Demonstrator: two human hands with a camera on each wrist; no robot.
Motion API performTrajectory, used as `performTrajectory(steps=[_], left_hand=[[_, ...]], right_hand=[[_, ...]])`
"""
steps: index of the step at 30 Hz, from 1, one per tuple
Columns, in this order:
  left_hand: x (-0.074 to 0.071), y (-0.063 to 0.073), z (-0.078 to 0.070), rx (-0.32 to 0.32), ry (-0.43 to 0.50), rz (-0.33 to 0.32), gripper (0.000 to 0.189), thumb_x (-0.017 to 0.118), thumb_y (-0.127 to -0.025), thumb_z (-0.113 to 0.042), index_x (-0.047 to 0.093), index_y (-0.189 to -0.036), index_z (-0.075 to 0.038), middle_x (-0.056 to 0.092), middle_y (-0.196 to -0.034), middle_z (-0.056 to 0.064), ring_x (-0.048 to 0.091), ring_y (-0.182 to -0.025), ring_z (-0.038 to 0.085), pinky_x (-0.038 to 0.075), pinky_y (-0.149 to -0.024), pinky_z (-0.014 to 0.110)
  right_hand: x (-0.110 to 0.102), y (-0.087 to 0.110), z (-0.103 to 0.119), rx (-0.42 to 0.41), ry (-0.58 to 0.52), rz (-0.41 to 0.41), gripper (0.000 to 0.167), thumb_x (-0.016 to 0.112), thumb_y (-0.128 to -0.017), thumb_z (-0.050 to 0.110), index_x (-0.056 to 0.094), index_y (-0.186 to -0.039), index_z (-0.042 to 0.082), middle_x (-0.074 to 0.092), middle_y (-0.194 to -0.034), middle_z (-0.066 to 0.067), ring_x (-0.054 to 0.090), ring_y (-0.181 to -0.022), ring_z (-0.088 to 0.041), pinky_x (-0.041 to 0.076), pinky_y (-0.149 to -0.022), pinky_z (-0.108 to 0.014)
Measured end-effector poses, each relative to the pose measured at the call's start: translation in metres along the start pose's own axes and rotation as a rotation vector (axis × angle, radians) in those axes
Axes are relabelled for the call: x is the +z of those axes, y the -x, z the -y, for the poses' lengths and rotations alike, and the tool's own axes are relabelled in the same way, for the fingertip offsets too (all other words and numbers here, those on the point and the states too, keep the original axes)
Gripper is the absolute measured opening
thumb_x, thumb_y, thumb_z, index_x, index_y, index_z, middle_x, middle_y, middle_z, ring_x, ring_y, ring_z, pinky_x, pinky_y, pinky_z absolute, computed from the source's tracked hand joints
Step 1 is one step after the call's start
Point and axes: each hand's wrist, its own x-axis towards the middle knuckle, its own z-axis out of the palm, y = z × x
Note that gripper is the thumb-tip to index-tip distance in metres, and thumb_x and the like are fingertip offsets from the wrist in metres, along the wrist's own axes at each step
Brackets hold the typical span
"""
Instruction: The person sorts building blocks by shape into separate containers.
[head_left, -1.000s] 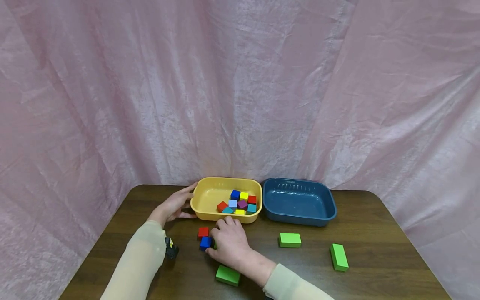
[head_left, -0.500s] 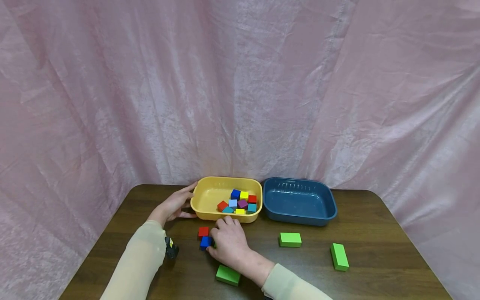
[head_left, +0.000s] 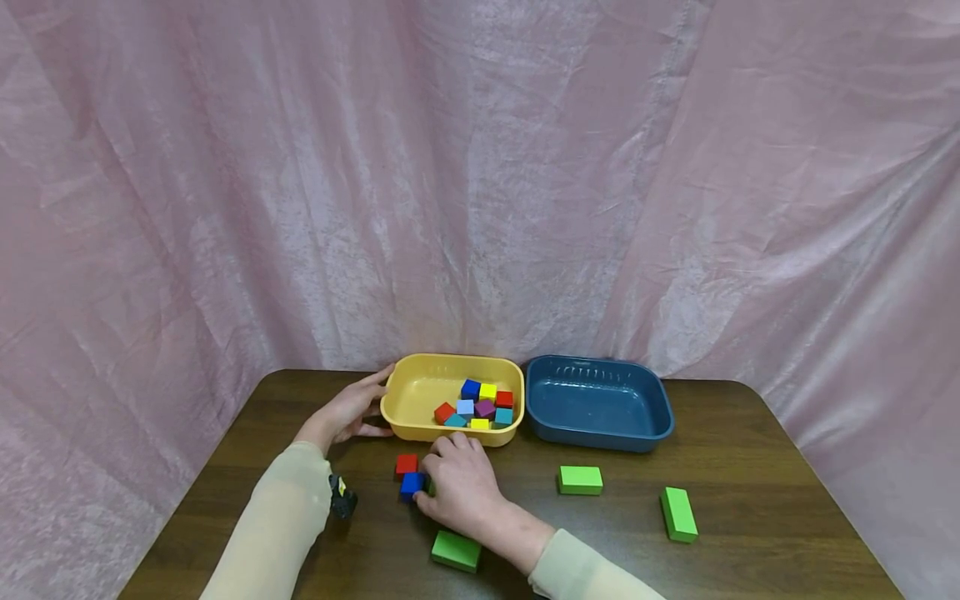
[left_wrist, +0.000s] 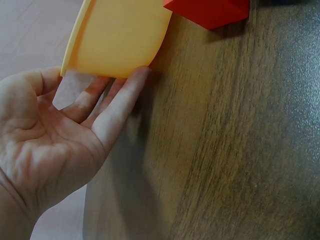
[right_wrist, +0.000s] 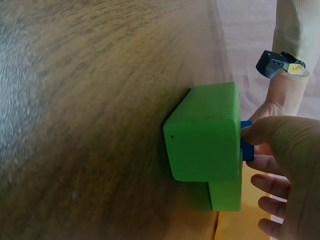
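My left hand (head_left: 351, 412) rests at the left end of a yellow plastic tray (head_left: 408, 398); in the left wrist view its fairly straight fingers touch the end wall and the thumb meets the rim. Several coloured cubes lie in that tray. My right hand (head_left: 461, 487) is just in front of the tray, thumb and index finger pinching a blue cube (head_left: 412, 487). Behind the cube is a red cube (head_left: 407, 465). A green block (right_wrist: 225, 195) lies under the right hand, mostly hidden in the head view. Closer to me lies another green block (head_left: 455, 552).
A dark blue tray (head_left: 596, 404) with nothing in it stands right of the yellow one. Two more green blocks, one (head_left: 580, 480) before the blue tray and one (head_left: 678, 515) further right, lie on the wooden table (head_left: 757, 500). A pink curtain (head_left: 480, 183) hangs behind.
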Motion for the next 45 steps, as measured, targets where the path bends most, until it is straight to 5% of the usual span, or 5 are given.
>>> performTrajectory(steps=[22,30,45], left_hand=[[0.0,0.001,0.001,0.003,-0.007,0.016,0.06,0.044,-0.11,-0.025,0.02,-0.164,-0.038,0.016,-0.168,0.015,0.049,-0.135,0.042,0.058,-0.086,0.056],[0.002,0.0,0.001,0.002,-0.007,0.011,0.062,0.045,-0.109,-0.024,0.02,-0.165,-0.037,0.018,-0.167,0.016,0.048,-0.135,0.043,0.058,-0.086,0.056],[0.001,0.001,0.0,0.005,-0.006,0.009,0.063,0.045,-0.109,-0.024,0.02,-0.164,-0.038,0.013,-0.169,0.013,0.049,-0.134,0.042,0.058,-0.086,0.056]], right_hand=[[-0.039,-0.001,-0.011,0.006,-0.092,-0.121,0.032,0.082,-0.083,0.049,0.078,-0.099,0.022,0.064,-0.107,0.004,0.05,-0.102,-0.019,0.046,-0.087,-0.037],[-0.059,-0.007,-0.019,0.017,-0.104,-0.175,0.033,0.082,-0.084,0.047,0.078,-0.102,0.02,0.063,-0.106,0.004,0.052,-0.107,-0.021,0.046,-0.096,-0.041],[-0.077,-0.025,-0.038,0.044,-0.082,-0.24,0.031,0.082,-0.083,0.044,0.078,-0.1,0.019,0.065,-0.105,0.001,0.054,-0.105,-0.023,0.047,-0.091,-0.043]])
